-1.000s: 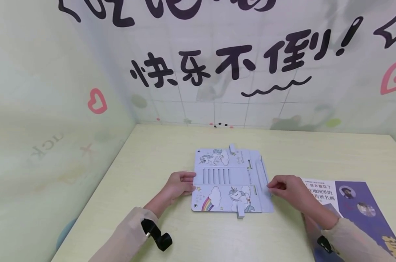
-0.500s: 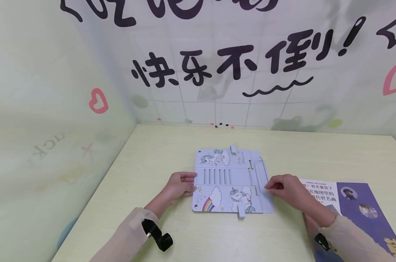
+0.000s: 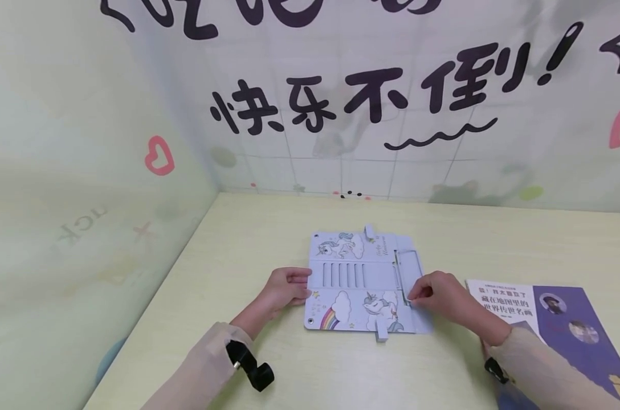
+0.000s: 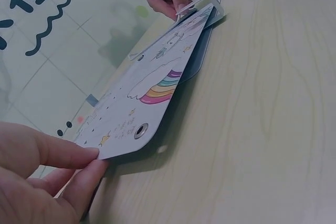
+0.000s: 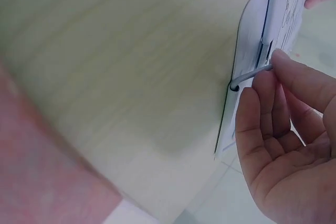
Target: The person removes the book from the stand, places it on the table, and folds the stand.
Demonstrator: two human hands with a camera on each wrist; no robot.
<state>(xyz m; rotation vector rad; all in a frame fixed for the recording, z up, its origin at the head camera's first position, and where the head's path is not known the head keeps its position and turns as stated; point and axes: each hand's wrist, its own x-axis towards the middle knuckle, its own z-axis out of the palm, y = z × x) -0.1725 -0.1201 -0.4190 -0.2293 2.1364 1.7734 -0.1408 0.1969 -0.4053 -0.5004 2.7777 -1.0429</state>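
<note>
A lavender book stand [image 3: 379,274] with unicorn and rainbow drawings lies on the table in the head view. My left hand [image 3: 285,291] pinches its left edge between thumb and fingers, near a metal eyelet [image 4: 140,130] in the left wrist view. At the opposite edge, my right hand [image 3: 439,291] pinches a thin wire support bar [image 5: 252,74] between thumb and fingertips. That bar runs into a hole in the stand's plate in the right wrist view. Two small page clips stick out, a far one [image 3: 369,232] and a near one [image 3: 382,330].
A purple and white book [image 3: 571,319] lies on the right, partly under my right forearm. The pale wooden table [image 3: 258,239] meets a printed wall sheet [image 3: 361,171] at the back and another at the left.
My right hand has moved left over the stand's right part, swinging the wire bar the same way. The left hand keeps its grip, and the head view has shifted slightly.
</note>
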